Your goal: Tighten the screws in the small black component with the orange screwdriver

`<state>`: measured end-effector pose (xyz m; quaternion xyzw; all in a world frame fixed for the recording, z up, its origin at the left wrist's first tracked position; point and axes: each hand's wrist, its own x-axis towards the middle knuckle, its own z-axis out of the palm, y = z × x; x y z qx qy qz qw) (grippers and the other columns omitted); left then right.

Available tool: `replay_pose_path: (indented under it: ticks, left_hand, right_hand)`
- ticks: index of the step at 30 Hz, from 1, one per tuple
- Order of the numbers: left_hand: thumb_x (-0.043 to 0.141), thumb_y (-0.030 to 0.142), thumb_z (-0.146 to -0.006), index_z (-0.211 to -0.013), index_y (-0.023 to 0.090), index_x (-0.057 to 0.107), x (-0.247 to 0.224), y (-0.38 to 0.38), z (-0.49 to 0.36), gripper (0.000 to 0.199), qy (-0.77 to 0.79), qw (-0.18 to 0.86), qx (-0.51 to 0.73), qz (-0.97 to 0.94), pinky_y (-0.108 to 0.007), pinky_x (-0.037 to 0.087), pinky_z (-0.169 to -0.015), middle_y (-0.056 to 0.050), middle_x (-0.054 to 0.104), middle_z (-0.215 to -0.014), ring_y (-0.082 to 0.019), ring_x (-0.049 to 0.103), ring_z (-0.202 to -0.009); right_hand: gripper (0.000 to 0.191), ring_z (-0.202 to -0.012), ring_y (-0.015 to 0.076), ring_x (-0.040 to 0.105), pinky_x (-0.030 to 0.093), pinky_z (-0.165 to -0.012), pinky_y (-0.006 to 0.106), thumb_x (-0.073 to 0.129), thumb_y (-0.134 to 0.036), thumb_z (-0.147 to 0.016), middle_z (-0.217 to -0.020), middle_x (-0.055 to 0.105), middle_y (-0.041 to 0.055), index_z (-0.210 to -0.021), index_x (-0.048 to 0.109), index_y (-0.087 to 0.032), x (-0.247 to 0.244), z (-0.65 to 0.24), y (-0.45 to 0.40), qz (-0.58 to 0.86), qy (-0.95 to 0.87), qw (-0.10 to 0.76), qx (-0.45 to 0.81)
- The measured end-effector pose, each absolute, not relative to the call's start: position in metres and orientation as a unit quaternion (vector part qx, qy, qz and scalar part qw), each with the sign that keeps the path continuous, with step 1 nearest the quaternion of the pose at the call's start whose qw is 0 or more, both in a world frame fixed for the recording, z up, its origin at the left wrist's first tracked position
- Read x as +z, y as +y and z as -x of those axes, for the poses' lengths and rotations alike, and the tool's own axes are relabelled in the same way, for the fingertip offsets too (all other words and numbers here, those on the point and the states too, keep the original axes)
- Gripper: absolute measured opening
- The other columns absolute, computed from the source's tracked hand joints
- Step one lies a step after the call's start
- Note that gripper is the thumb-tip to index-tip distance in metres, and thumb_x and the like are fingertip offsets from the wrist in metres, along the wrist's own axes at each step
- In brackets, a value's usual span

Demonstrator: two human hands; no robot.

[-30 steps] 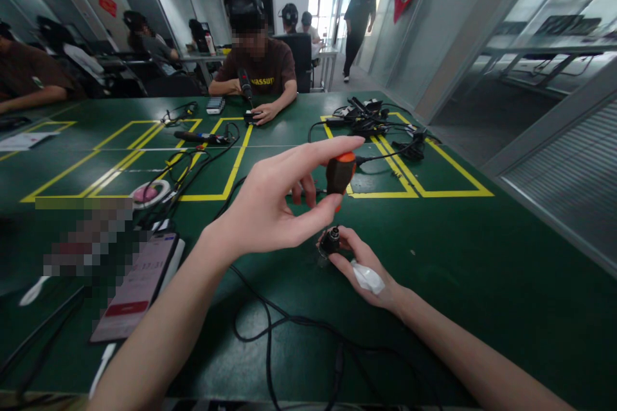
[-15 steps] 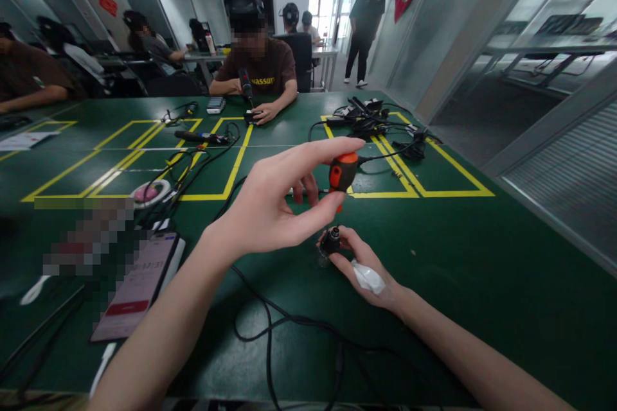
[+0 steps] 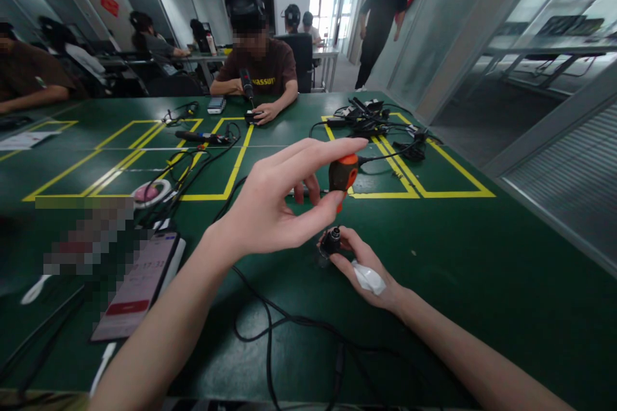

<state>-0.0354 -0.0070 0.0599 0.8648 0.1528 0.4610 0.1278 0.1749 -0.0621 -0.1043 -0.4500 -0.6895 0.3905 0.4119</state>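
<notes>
My left hand (image 3: 274, 205) pinches the orange-and-black handle of a screwdriver (image 3: 342, 174) between thumb and index finger. The handle stands roughly upright, and its lower part is mostly hidden behind the thumb. Directly below it, a small black cylindrical part (image 3: 331, 241) with a clear piece at its base is gripped in the fingers of my right hand (image 3: 364, 263). I cannot make out whether the screwdriver's tip touches this part. A white patch (image 3: 369, 277) is stuck on the right hand near the thumb.
Black cables (image 3: 289, 318) cross the green table (image 3: 457, 282) beneath my arms. A phone (image 3: 137, 289) and a tape roll (image 3: 152, 194) lie left. Tangled black devices (image 3: 366, 117) sit far right. Opposite, a co-worker (image 3: 267, 70) holds a power screwdriver (image 3: 246, 83).
The screwdriver handle has turned in my left fingers; its orange patch moved from the left side to the right. My right hand stays still. A standing person at the back has walked nearer.
</notes>
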Motion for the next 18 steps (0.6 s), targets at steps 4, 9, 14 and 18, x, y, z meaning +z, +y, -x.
replay_pose_path:
  ticks: [4, 9, 14, 18]
  left_hand:
    - [0.064, 0.017, -0.093, -0.137, 0.027, 0.063, 0.059, -0.0079, 0.035, 0.045, 0.16, 0.131, 0.47, -0.858, -0.021, 0.059, -0.06, -0.004, 0.074, -0.116, -0.007, 0.061, -0.065]
    - [0.073, 0.024, -0.091, -0.135, 0.024, 0.064, 0.0578, -0.0034, 0.0357, 0.045, 0.145, 0.105, 0.484, -0.857, -0.019, 0.057, -0.058, -0.005, 0.074, -0.114, -0.007, 0.059, -0.065]
    - [0.066, 0.018, -0.091, -0.133, 0.022, 0.065, 0.0597, -0.0048, 0.0353, 0.042, 0.134, 0.085, 0.472, -0.867, -0.018, 0.057, -0.059, -0.005, 0.073, -0.112, -0.007, 0.064, -0.072]
    - [0.059, 0.012, -0.093, -0.137, 0.024, 0.063, 0.0593, -0.0059, 0.035, 0.046, 0.14, 0.082, 0.469, -0.868, -0.016, 0.058, -0.06, -0.004, 0.074, -0.118, -0.007, 0.065, -0.074]
  right_hand:
    - [0.031, -0.106, 0.0278, 0.074, 0.061, -0.096, 0.046, 0.061, -0.031, -0.095, -0.119, 0.073, 0.0102, -0.124, 0.058, -0.024, -0.102, -0.1749, -0.062, 0.451, -0.688, 0.407, 0.397]
    - [0.03, -0.106, 0.028, 0.073, 0.06, -0.098, 0.046, 0.061, -0.03, -0.095, -0.118, 0.073, 0.0102, -0.125, 0.058, -0.024, -0.1033, -0.1741, -0.0616, 0.449, -0.692, 0.41, 0.389]
    - [0.03, -0.105, 0.0268, 0.074, 0.061, -0.096, 0.045, 0.061, -0.03, -0.095, -0.119, 0.073, 0.0107, -0.124, 0.058, -0.022, -0.1043, -0.1751, -0.0616, 0.447, -0.696, 0.411, 0.384]
    - [0.032, -0.106, 0.0269, 0.074, 0.061, -0.097, 0.044, 0.062, -0.031, -0.095, -0.12, 0.073, 0.0105, -0.126, 0.058, -0.023, -0.1052, -0.1761, -0.0613, 0.448, -0.692, 0.409, 0.391]
